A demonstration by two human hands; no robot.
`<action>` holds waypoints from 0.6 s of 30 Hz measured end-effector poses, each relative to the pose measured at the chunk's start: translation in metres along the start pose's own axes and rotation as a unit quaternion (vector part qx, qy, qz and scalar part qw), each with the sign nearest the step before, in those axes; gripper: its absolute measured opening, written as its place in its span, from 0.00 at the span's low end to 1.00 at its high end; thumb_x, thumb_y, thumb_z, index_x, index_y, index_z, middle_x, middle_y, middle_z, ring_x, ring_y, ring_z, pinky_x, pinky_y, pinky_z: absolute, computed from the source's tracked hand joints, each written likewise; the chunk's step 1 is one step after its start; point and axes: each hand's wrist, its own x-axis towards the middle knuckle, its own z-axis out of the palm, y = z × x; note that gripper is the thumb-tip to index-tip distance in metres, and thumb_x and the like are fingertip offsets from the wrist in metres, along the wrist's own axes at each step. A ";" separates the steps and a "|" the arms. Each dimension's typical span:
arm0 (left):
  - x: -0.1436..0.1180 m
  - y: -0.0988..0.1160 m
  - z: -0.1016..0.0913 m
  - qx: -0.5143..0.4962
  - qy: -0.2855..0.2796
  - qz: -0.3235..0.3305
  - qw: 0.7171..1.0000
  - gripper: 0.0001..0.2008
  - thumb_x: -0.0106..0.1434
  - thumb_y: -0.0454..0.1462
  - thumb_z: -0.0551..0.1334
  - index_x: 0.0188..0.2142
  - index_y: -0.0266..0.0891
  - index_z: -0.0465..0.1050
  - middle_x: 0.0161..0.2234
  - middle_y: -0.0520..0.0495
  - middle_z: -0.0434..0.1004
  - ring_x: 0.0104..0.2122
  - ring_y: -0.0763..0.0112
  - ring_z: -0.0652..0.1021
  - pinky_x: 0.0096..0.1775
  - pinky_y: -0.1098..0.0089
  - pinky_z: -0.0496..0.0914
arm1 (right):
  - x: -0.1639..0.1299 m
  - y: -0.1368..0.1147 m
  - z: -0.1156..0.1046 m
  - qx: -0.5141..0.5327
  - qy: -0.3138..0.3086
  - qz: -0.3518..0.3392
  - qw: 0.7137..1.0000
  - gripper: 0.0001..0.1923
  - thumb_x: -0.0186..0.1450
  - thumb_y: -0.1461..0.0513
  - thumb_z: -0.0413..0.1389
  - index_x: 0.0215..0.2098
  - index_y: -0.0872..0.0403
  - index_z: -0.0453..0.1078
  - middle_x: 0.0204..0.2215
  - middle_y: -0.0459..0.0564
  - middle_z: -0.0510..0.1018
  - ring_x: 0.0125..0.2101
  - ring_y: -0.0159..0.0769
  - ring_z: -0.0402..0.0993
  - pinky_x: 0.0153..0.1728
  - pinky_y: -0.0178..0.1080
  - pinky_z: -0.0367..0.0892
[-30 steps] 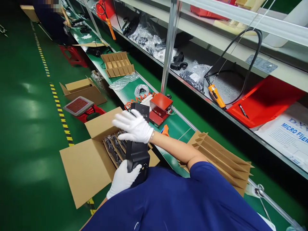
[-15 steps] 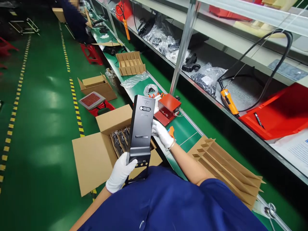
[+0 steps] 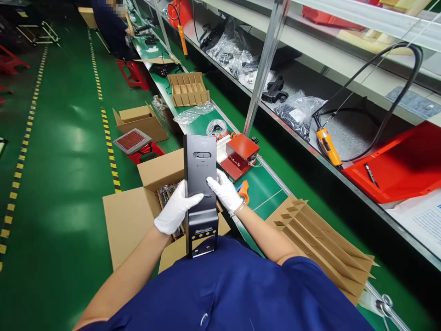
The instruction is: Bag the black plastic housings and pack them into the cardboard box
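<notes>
A long black housing (image 3: pixel 201 177) with a slotted oval opening near its top stands almost upright in front of my chest. My left hand (image 3: pixel 177 207), in a white glove, grips its left edge with the thumb laid across the face. On the opposite edge my gloved right hand (image 3: pixel 224 191) holds it too, thumb on the front and fingers hidden behind. A row of small holes shows at the housing's lower end, close to my blue shirt. Behind it sits an open carton (image 3: pixel 132 225) holding dark wrapped parts between cardboard dividers.
On the green bench are a red device (image 3: pixel 243 149), an orange tape dispenser (image 3: pixel 243 191) and cardboard dividers (image 3: pixel 320 243). An orange screwdriver (image 3: pixel 328 146) lies on the shelf beside a red bin (image 3: pixel 399 165). A red stool (image 3: pixel 134 142) stands left; another person (image 3: pixel 112 30) sits farther along.
My left hand has slid up from the housing's lower end to its middle. My right thumb has come onto the front face. The housing has turned slightly and stands straighter.
</notes>
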 end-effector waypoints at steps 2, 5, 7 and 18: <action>0.008 -0.001 0.001 -0.021 -0.022 -0.028 0.999 0.34 0.52 0.47 0.74 0.54 0.36 0.69 0.55 0.36 0.78 0.53 0.50 0.79 0.57 0.52 0.74 | 0.002 -0.006 -0.010 -0.116 0.055 -0.058 0.990 0.31 0.73 0.47 0.46 0.65 0.59 0.60 0.60 0.65 0.73 0.61 0.47 0.69 0.63 0.54 0.65; 0.010 -0.003 0.005 0.010 -0.016 -0.036 0.999 0.32 0.51 0.49 0.74 0.49 0.36 0.70 0.49 0.39 0.82 0.49 0.53 0.81 0.53 0.52 0.76 | 0.000 -0.018 -0.025 -0.285 0.006 -0.197 0.938 0.30 0.74 0.49 0.46 0.66 0.60 0.61 0.61 0.67 0.70 0.65 0.52 0.63 0.66 0.57 0.59; 0.007 -0.001 0.007 0.027 -0.002 -0.035 0.999 0.31 0.47 0.49 0.76 0.45 0.37 0.70 0.45 0.42 0.82 0.47 0.53 0.81 0.51 0.53 0.76 | -0.003 -0.025 -0.028 -0.352 -0.099 -0.263 0.893 0.29 0.74 0.50 0.46 0.66 0.59 0.62 0.60 0.65 0.72 0.62 0.51 0.66 0.64 0.55 0.62; -0.001 -0.001 0.005 0.019 0.018 -0.038 0.999 0.32 0.46 0.51 0.76 0.45 0.38 0.70 0.46 0.42 0.81 0.47 0.53 0.80 0.49 0.56 0.76 | -0.013 -0.041 -0.019 -0.414 -0.094 -0.256 0.868 0.33 0.75 0.47 0.45 0.65 0.64 0.64 0.59 0.68 0.72 0.58 0.52 0.69 0.63 0.54 0.63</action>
